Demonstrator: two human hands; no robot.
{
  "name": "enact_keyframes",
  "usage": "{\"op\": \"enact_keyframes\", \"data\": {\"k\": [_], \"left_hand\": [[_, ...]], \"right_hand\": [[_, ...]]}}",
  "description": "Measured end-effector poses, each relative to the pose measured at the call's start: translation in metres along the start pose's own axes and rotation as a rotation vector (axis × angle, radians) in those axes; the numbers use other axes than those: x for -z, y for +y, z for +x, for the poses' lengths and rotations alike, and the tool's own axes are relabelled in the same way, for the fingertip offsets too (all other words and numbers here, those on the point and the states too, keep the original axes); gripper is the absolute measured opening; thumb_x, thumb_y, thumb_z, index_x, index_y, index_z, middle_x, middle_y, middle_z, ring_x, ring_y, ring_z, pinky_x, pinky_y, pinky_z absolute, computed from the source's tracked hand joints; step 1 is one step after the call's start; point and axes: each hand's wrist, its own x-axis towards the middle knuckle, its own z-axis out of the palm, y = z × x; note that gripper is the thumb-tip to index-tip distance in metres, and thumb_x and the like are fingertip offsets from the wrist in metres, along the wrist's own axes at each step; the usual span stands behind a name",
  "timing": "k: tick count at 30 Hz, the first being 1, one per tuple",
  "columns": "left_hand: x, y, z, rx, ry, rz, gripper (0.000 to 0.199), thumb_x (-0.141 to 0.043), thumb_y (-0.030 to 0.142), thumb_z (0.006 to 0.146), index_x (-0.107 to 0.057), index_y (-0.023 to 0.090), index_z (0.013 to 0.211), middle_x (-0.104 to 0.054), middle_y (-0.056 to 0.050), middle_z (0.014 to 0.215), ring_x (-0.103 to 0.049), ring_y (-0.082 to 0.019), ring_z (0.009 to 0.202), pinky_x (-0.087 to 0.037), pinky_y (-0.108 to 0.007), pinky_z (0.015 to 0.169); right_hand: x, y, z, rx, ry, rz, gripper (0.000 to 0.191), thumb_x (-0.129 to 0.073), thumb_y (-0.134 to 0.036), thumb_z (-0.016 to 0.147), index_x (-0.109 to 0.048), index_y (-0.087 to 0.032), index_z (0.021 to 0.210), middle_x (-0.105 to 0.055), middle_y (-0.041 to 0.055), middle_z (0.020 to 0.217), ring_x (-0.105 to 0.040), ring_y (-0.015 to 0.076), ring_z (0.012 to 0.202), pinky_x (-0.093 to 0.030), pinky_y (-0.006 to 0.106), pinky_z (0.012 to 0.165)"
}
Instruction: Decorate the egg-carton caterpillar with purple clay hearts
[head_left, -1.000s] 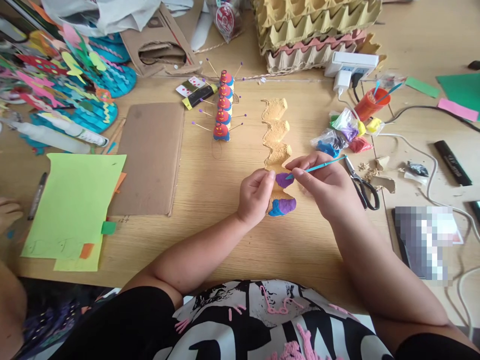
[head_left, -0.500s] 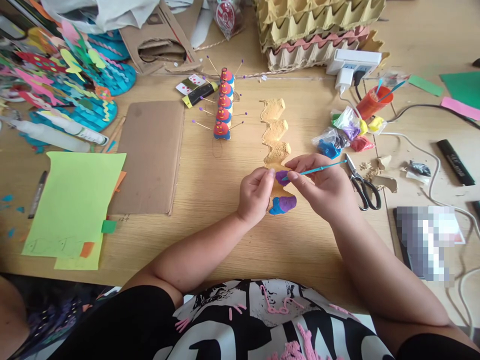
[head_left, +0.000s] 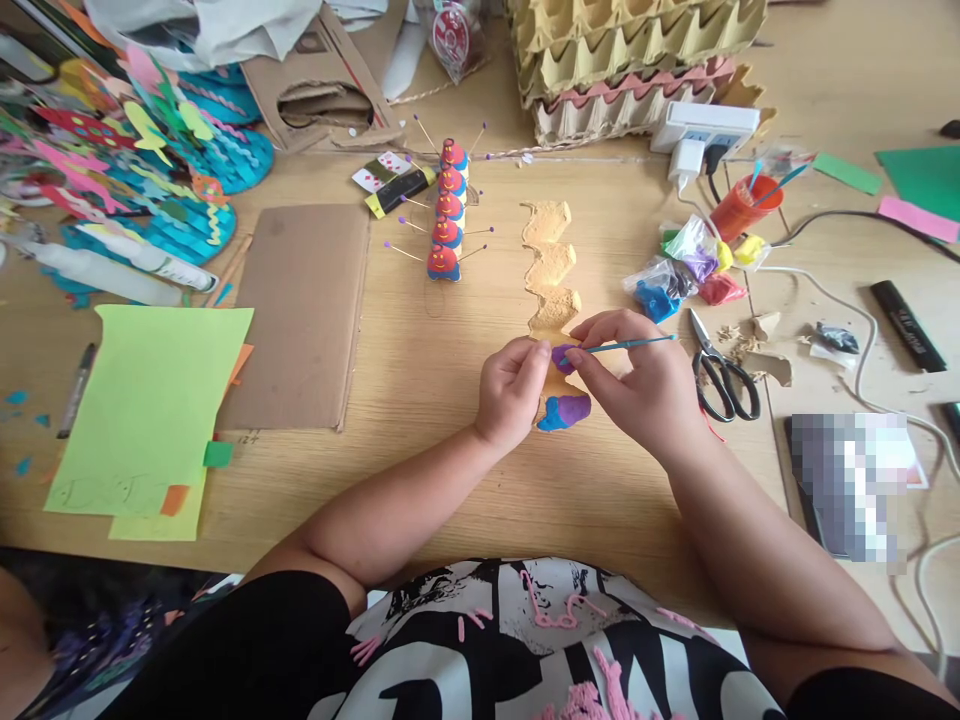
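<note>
A strip of egg carton runs away from me on the table. Its nearest cup wears blue and purple clay, and more purple clay covers part of the second cup. My left hand is closed on the strip's left edge beside that second cup, thumb against the clay. Pinched in my right hand is a thin blue modelling tool, its tip at the purple clay. A finished caterpillar of red and blue clay-covered cups with purple-tipped sticks stands further left.
Scissors and carton scraps lie right of my right hand, with bagged clay and a red cup behind. Cardboard and green paper are on the left. Egg trays are stacked at the back near a power strip.
The blue tool has turned flatter, its free end swinging toward me and left. My right hand has shifted slightly left; my left hand has stayed in place on the strip.
</note>
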Motion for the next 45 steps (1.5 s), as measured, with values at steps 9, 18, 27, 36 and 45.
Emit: {"op": "enact_keyframes", "data": {"k": [9, 18, 27, 36, 45], "left_hand": [[-0.003, 0.004, 0.001, -0.009, 0.028, 0.036, 0.053, -0.067, 0.064, 0.099, -0.068, 0.021, 0.069, -0.065, 0.0, 0.068, -0.058, -0.015, 0.069, -0.048, -0.029, 0.069], [-0.003, 0.002, -0.002, -0.014, 0.009, 0.01, 0.058, -0.067, 0.068, 0.098, -0.062, 0.02, 0.067, -0.06, -0.001, 0.068, -0.054, -0.015, 0.069, -0.046, -0.03, 0.068], [-0.002, 0.002, -0.001, 0.005, -0.041, -0.016, 0.057, -0.067, 0.069, 0.099, -0.069, 0.02, 0.07, -0.065, -0.002, 0.07, -0.058, -0.015, 0.07, -0.048, -0.029, 0.067], [0.0, 0.003, -0.003, -0.024, -0.046, -0.019, 0.055, -0.065, 0.066, 0.102, -0.069, 0.021, 0.071, -0.064, -0.002, 0.072, -0.059, -0.017, 0.073, -0.049, -0.031, 0.071], [-0.001, 0.007, -0.004, -0.077, -0.044, 0.031, 0.059, -0.065, 0.068, 0.101, -0.063, 0.02, 0.067, -0.061, -0.002, 0.07, -0.056, -0.015, 0.07, -0.047, -0.031, 0.07]], "right_hand": [[0.009, 0.006, 0.004, -0.175, -0.108, 0.404, 0.041, -0.087, -0.062, 0.088, -0.067, -0.026, 0.085, -0.078, 0.0077, 0.112, -0.075, 0.024, 0.102, -0.063, 0.046, 0.096], [0.004, 0.008, 0.002, -0.093, -0.042, 0.242, 0.03, -0.087, -0.047, 0.091, -0.065, -0.028, 0.087, -0.076, 0.0075, 0.107, -0.073, 0.0269, 0.11, -0.059, 0.05, 0.102], [0.007, 0.007, 0.003, -0.151, -0.096, 0.287, 0.036, -0.09, -0.053, 0.088, -0.067, -0.026, 0.084, -0.077, 0.0062, 0.105, -0.074, 0.0261, 0.107, -0.058, 0.048, 0.103], [0.001, 0.0, -0.001, -0.136, -0.035, 0.224, 0.03, -0.087, -0.05, 0.093, -0.068, -0.027, 0.089, -0.075, 0.0033, 0.095, -0.073, 0.0213, 0.083, -0.059, 0.043, 0.082], [-0.001, -0.005, -0.002, -0.113, -0.006, 0.187, 0.025, -0.084, -0.038, 0.095, -0.064, -0.027, 0.086, -0.076, 0.0017, 0.088, -0.074, 0.0205, 0.078, -0.059, 0.043, 0.078]]}}
